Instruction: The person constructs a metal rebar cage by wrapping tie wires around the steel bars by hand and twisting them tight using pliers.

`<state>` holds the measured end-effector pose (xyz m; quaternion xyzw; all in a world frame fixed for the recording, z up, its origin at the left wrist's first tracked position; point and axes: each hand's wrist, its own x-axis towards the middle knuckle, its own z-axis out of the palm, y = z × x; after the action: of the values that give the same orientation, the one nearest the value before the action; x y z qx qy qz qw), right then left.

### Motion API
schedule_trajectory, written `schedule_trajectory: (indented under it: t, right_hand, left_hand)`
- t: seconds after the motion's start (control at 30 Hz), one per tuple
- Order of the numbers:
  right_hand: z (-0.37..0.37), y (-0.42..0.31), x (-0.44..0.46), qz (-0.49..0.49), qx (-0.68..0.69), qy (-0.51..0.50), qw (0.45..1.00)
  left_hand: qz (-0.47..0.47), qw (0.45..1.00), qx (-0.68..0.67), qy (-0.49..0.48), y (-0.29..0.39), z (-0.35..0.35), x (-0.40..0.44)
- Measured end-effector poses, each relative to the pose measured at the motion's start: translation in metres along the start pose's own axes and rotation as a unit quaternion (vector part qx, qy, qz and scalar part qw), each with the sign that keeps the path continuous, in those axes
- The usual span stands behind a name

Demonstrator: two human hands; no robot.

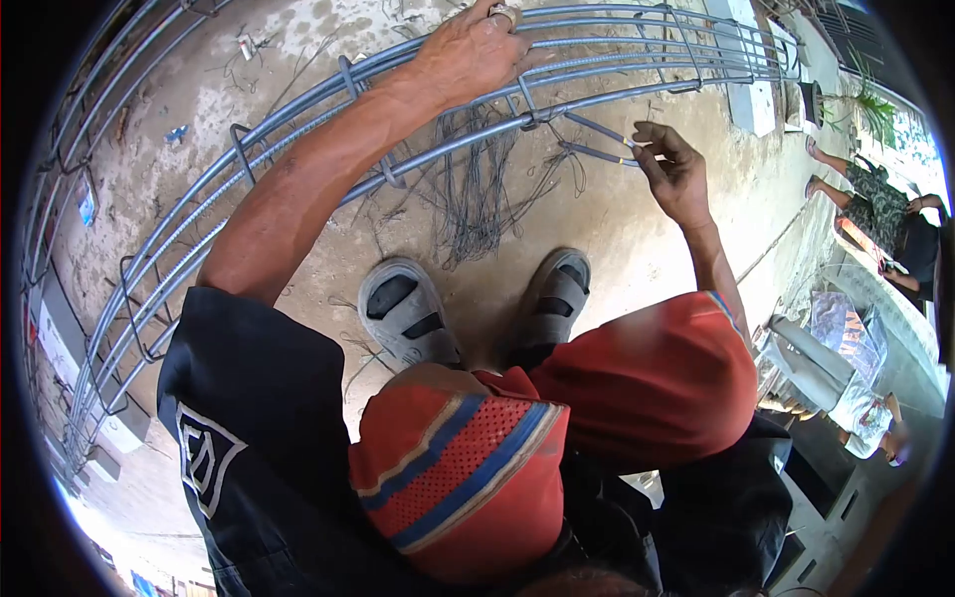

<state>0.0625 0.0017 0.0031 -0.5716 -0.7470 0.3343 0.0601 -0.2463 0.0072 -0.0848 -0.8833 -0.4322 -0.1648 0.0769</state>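
A long rebar cage (443, 149), made of ribbed bars with bent stirrups, runs across in front of me. My left hand (476, 58) reaches over it, fingers closed on its upper bars; the fingertips are partly hidden. My right hand (678, 171) is closed at the handle ends of a pair of pincers (597, 154), thumb and fingers curled round them. The two dark handles with yellow marks stand apart. Their head meets the lowest bar by a stirrup, but the jaws are hard to make out. Below the cage lies a bundle of thin tie wire (473, 189) on the ground.
My sandalled feet (410, 308) stand on the concrete floor just below the wire. More rebar (75, 169) lies at the left. Pale blocks (746, 90) support the cage at the right end. Two other people are at the right, one in dark clothes (885, 214).
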Motion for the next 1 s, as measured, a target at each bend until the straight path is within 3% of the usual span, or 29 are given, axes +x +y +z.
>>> schedule_trajectory:
  t: [0.03, 0.13, 0.17, 0.27, 0.3, 0.4, 0.43, 0.47, 0.53, 0.57, 0.6, 0.67, 0.7, 0.83, 0.93, 1.0]
  right_hand:
    - [0.004, 0.048, 0.000, -0.075, -0.160, 0.025, 0.984]
    - [0.017, 0.132, 0.002, -0.175, -0.268, 0.002, 0.947]
    - [0.028, 0.139, 0.003, -0.153, -0.162, 0.048, 0.974]
    - [0.037, 0.114, 0.009, -0.059, -0.150, 0.007, 0.987]
    - [0.041, 0.124, 0.014, -0.129, -0.220, 0.032, 0.967]
    - [0.042, 0.158, 0.021, -0.214, -0.376, 0.033, 0.901]
    - [0.038, 0.155, 0.015, -0.151, -0.345, -0.012, 0.926]
    - [0.034, 0.137, 0.007, -0.008, -0.258, -0.076, 0.963]
    - [0.028, 0.105, -0.014, 0.268, -0.054, -0.197, 0.941]
    - [0.046, 0.132, -0.035, 0.264, 0.140, -0.121, 0.947]
    - [0.063, 0.160, -0.055, 0.246, 0.326, -0.041, 0.912]
    - [0.075, 0.156, -0.078, 0.282, 0.399, 0.026, 0.872]
    - [0.073, 0.158, -0.086, 0.242, 0.424, -0.015, 0.872]
    - [0.061, 0.132, -0.095, 0.148, 0.616, 0.134, 0.762]
    - [0.041, 0.106, -0.114, -0.121, 0.666, 0.134, 0.724]
    - [0.038, 0.087, -0.121, -0.225, 0.662, 0.120, 0.705]
  left_hand:
    - [-0.022, 1.000, -0.017, -0.002, 0.003, 0.000, -0.001]
    - [-0.023, 0.998, -0.059, 0.029, 0.001, 0.008, -0.004]
    - [-0.032, 0.992, -0.104, 0.066, 0.001, 0.005, 0.000]
    - [-0.120, 0.989, -0.078, 0.027, 0.008, 0.004, -0.003]
    - [-0.142, 0.987, -0.080, 0.012, 0.007, 0.000, -0.001]
    - [-0.183, 0.977, -0.104, -0.019, 0.019, -0.022, 0.008]
    - [-0.189, 0.975, -0.114, -0.024, 0.019, -0.024, 0.007]
    - [-0.196, 0.972, -0.124, -0.031, 0.018, -0.024, 0.004]
    - [-0.209, 0.969, -0.130, -0.029, 0.015, -0.018, 0.002]
    - [-0.210, 0.969, -0.126, -0.033, 0.015, -0.019, 0.002]
    - [-0.212, 0.969, -0.121, -0.035, 0.015, -0.018, 0.003]
    - [-0.214, 0.969, -0.126, -0.008, 0.016, -0.016, 0.003]
    - [-0.212, 0.969, -0.128, 0.002, 0.016, -0.015, 0.002]
    - [-0.200, 0.972, -0.127, 0.006, 0.013, -0.013, 0.002]
    - [-0.196, 0.973, -0.122, 0.022, 0.014, -0.012, 0.003]
    - [-0.199, 0.974, -0.109, 0.022, 0.012, -0.009, 0.002]
